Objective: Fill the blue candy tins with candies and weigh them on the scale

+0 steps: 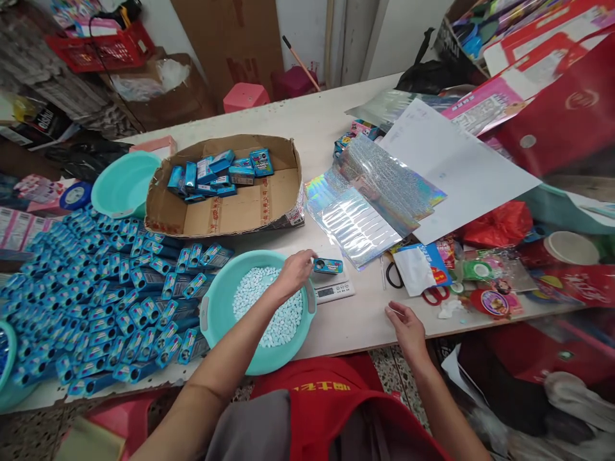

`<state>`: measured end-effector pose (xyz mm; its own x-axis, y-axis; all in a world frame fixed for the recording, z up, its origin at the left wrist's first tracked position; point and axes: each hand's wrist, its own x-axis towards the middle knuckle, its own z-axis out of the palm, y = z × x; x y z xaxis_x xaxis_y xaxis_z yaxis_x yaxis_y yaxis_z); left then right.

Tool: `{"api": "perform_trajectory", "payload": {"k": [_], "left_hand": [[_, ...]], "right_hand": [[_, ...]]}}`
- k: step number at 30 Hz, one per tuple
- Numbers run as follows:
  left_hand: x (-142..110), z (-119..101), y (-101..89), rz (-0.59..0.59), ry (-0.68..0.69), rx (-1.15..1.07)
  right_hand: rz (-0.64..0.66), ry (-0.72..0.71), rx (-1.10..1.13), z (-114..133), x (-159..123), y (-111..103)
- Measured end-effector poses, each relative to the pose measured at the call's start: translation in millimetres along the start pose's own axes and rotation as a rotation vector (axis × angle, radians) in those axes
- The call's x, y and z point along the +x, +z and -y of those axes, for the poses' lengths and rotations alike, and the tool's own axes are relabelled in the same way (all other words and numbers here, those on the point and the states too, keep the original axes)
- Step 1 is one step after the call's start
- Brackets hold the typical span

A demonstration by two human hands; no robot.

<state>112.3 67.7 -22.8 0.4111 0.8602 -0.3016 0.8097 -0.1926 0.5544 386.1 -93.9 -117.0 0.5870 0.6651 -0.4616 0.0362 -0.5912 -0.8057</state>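
The blue box lies just right of the left hand.

A red basket sits left of a pink stool.

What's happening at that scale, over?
Left hand by small blue box, grip unclear. Right hand at table edge. Box on scale. Basin of white pieces under left forearm.

A single head-worn view; forward and steeply down; the white table close below.
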Motion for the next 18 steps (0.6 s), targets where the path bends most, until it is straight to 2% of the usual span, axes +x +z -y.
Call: {"api": "perform_trajectory", "payload": {"k": [4,6,8,11,13,15,16,18], "left_hand": [[-36,26,-15.5,0.108,-0.126,0.173],[-42,22,-11.8,0.070,-0.105,0.212],[-35,6,3.1,-0.043,-0.010,0.209],[-3,-23,33.3,-0.048,0.244,0.266],[15,-31,42.7,0.005,0.284,0.285],[15,-27,35.0,-0.062,0.229,0.249],[5,-20,24.8,-0.142,0.170,0.217],[-32,2,-3.8,-0.354,-0.005,0.148]], "right_hand": [[0.008,0.021,-0.052,5,-1,-5],[0.025,0.040,-0.083,10,-2,-2],[0.053,0.051,-0.126,16,-4,5],[0.119,0.039,-0.200,27,-7,19],[0.176,0.012,-0.255,37,-11,26],[0.211,-0.021,-0.333,49,-15,29],[0.212,-0.034,-0.381,55,-18,30],[0.201,-0.059,-0.467,68,-24,34]]}}
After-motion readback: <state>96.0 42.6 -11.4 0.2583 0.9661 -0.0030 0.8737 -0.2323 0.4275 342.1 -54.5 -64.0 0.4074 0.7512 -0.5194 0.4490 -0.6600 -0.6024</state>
